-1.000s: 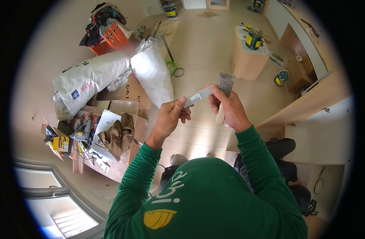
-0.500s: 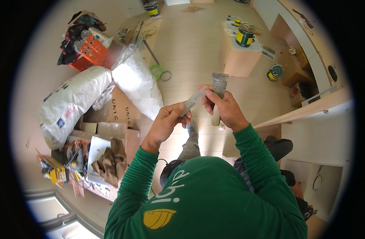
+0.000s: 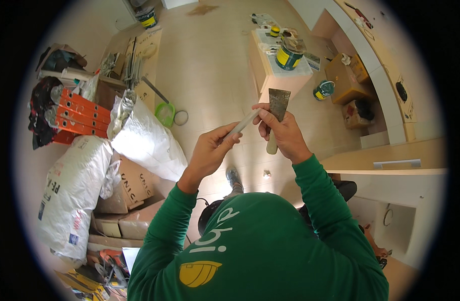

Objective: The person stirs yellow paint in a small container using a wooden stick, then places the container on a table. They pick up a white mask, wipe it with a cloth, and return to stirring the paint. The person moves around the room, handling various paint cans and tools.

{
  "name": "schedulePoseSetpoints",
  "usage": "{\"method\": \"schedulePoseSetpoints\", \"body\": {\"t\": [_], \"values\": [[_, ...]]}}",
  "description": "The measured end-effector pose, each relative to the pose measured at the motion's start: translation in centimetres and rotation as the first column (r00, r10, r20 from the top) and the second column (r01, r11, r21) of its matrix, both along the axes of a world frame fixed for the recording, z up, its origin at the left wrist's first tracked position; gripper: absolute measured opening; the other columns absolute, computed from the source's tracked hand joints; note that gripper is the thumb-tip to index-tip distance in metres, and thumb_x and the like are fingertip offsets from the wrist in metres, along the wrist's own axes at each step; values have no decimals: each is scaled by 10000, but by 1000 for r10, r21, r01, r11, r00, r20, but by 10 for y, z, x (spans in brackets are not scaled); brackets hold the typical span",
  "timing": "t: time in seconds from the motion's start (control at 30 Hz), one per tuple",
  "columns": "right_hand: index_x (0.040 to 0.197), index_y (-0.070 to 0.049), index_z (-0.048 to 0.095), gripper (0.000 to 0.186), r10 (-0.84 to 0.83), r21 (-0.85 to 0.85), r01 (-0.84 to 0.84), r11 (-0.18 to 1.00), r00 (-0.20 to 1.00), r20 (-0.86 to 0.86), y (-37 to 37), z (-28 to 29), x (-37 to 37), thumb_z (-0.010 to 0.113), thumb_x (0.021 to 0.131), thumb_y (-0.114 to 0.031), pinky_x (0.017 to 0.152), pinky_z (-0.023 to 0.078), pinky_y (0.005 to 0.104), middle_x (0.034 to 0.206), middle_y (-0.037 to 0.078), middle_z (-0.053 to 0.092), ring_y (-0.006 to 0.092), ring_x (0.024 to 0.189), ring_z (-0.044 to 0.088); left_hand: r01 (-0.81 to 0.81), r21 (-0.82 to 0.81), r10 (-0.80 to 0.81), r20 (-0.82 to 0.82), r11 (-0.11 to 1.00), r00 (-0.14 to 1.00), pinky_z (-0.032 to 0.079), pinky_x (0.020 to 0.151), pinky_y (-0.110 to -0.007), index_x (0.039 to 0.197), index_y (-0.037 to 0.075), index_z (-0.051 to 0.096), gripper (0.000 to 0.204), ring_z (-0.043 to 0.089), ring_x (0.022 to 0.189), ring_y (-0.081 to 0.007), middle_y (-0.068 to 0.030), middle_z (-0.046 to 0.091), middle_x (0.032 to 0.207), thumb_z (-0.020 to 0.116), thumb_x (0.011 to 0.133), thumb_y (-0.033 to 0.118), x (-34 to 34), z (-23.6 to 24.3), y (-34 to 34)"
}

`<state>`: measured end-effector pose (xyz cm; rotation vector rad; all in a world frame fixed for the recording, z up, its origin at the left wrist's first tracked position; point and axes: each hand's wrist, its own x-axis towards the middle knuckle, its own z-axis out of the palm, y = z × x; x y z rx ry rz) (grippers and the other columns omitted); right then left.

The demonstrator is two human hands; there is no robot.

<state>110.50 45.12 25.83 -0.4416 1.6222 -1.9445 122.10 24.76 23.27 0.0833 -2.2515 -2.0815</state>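
Note:
My left hand (image 3: 210, 153) pinches one end of a thin, pale, flat strip (image 3: 245, 124) between thumb and fingers. The strip slants up toward my right hand (image 3: 286, 136), whose fingertips meet its other end. That same hand is closed around a putty knife (image 3: 279, 103), its worn, stained metal blade pointing up and the pale handle end (image 3: 272, 145) showing below the fingers. Both hands are held in front of my body, above the floor.
At left are white sacks (image 3: 74, 195), an orange ladder-like piece (image 3: 84, 113) and cardboard boxes (image 3: 137, 183). A paint can (image 3: 290, 56) stands on a small cabinet (image 3: 285, 83) ahead; another can (image 3: 323, 90) is on the floor. A wooden panel with a handle (image 3: 390, 160) juts in at right.
The surroundings have shifted left and downward in view as I move. The strip now appears narrower, turned more edge-on. Both hands keep their holds.

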Motion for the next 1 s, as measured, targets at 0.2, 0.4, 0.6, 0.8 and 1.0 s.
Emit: {"method": "schedulePoseSetpoints", "body": {"t": [0.2,0.4,0.6,0.8,1.0], "values": [[1177,-4,692,276,-13,97,20,995,997,-77,-54,6,-36,641,1065,-251,631,483,252,903,24,686,93,700,584,-249,-286,173,-263,925,949,542,793,-304,1254,45,751,287,692,892,-173,-112,755,1025,743,975,109,-44,16,-38],[1126,-8,701,237,133,153,-104,983,971,-199,-109,7,-58,721,1020,-219,663,487,269,875,10,664,102,721,571,-564,-422,360,-471,710,805,565,801,-344,1096,31,781,208,708,900,-249,-113,758,1020,809,892,56,-57,19,-72],[1095,2,713,196,208,159,-158,974,904,-373,-163,-2,-81,746,992,-162,735,516,287,871,36,691,125,781,620,-717,-512,408,-593,473,694,569,800,-367,1029,44,764,206,699,911,-284,-113,742,999,834,836,30,-67,20,-106],[1066,-1,727,155,198,81,-183,980,827,-526,-193,0,-130,756,971,-121,782,538,306,908,77,732,154,820,656,-768,-542,411,-649,341,640,571,799,-375,1014,30,744,212,699,915,-297,-115,731,991,836,824,15,-110,26,-126],[1058,4,705,118,248,46,-258,965,839,-484,-203,-5,-201,722,1002,-98,727,504,286,918,30,677,114,809,598,-794,-487,335,-727,363,599,577,803,-371,1011,10,747,249,708,926,-292,-133,733,1026,851,791,-38,-176,25,-139]]}}
